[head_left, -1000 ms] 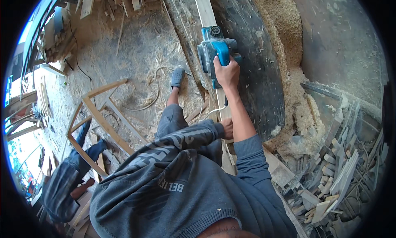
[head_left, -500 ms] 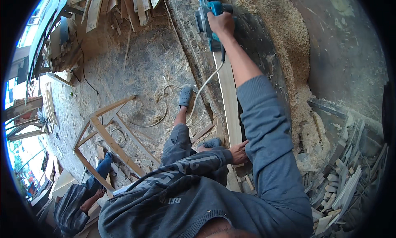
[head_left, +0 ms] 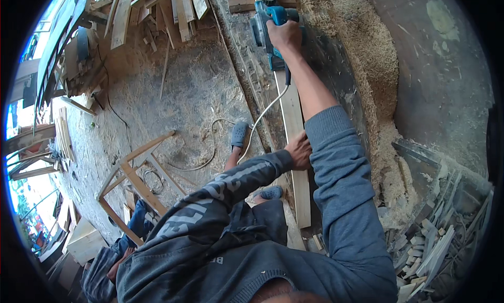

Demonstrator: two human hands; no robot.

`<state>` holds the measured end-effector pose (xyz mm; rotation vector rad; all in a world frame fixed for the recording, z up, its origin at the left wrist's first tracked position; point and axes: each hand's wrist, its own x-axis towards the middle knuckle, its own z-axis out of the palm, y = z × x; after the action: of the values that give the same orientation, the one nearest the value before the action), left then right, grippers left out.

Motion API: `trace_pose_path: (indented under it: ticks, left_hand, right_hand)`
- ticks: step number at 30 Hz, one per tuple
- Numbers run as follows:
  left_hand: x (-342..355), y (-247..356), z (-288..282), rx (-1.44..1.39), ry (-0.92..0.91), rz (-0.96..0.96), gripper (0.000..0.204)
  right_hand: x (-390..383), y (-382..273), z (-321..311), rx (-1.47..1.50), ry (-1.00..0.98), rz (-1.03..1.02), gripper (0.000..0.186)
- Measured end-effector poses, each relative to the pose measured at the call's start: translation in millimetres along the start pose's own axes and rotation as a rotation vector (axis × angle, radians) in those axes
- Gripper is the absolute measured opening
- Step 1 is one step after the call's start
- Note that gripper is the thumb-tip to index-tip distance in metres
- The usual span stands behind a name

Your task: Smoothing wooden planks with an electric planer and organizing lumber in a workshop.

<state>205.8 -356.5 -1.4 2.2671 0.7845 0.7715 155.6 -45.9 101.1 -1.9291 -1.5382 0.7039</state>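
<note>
A long, pale wooden board (head_left: 299,198) lies lengthwise on the workbench. On its far part sits a teal electric hand planer (head_left: 275,12), with my right hand (head_left: 286,36) closed round its top handle. The planer's pale cord (head_left: 265,110) runs from its rear and loops down towards the floor. Closer to me, my left hand (head_left: 300,152) is bent over the middle of the board and grips it. Its fingertips are partly hidden beside my right sleeve.
Wood shavings (head_left: 380,51) are heaped along the bench's right side. Offcuts (head_left: 417,250) pile up at the lower right. A wooden frame (head_left: 142,185) stands on the floor to the left, by another person (head_left: 107,266). Planks (head_left: 123,19) lean at the upper left.
My left hand has moved forward from the board's near end to its middle, uncovering that end. The planer, still in my right hand, appears slightly lower in view, as does much of the scene.
</note>
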Motion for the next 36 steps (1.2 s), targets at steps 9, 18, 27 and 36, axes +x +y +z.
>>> trace_pose_path:
  ticks: [9, 18, 27, 36]
  left_hand:
    - [4, -15, 8, -0.696, -0.100, -0.206, 0.072]
    - [-2, -24, 17, 0.182, -0.223, -0.022, 0.077]
    - [12, -16, 19, 0.138, -0.052, 0.015, 0.068]
    - [6, -9, -60, -0.382, 0.113, 0.035, 0.042]
  right_hand:
    - [119, -42, 50, 0.001, -0.038, -0.026, 0.055]
    - [227, -115, 101, -0.107, 0.182, -0.029, 0.068]
    - [310, -107, 104, 0.039, 0.019, -0.019, 0.054]
    - [158, -38, 51, 0.130, 0.064, -0.123, 0.051]
